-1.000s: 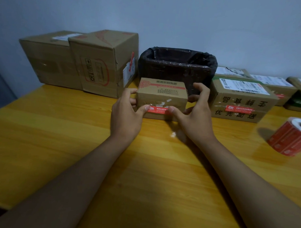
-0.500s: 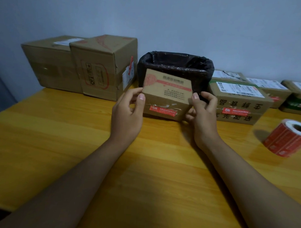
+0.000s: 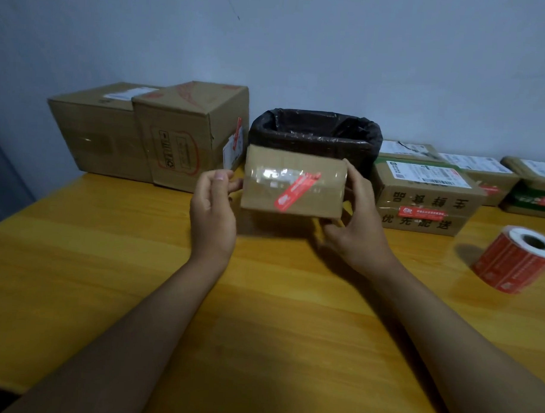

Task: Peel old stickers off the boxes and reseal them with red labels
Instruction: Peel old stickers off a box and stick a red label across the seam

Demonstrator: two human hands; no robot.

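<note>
I hold a small brown cardboard box [image 3: 265, 196] in the air above the wooden table [image 3: 261, 314], in front of the black-lined bin. The face turned to me carries clear tape and a red label [image 3: 293, 191] stuck on at a slant, its upper end lifted off the box. My right hand [image 3: 357, 231] grips the box's right end, thumb on top and fingers underneath. My left hand [image 3: 214, 210] is at the left end with curled fingers, the fingertips touching the box's edge. A roll of red labels [image 3: 510, 264] lies on its side at the right.
A bin with a black liner [image 3: 314, 136] stands against the wall. Two large cartons [image 3: 97, 132] [image 3: 187, 135] sit at the back left. A labelled box with a red sticker [image 3: 420, 196] and several more boxes line the back right.
The small box was lifted off the table and turned over, so a taped face with a slanted red label now faces me. My view also tilted upward.
</note>
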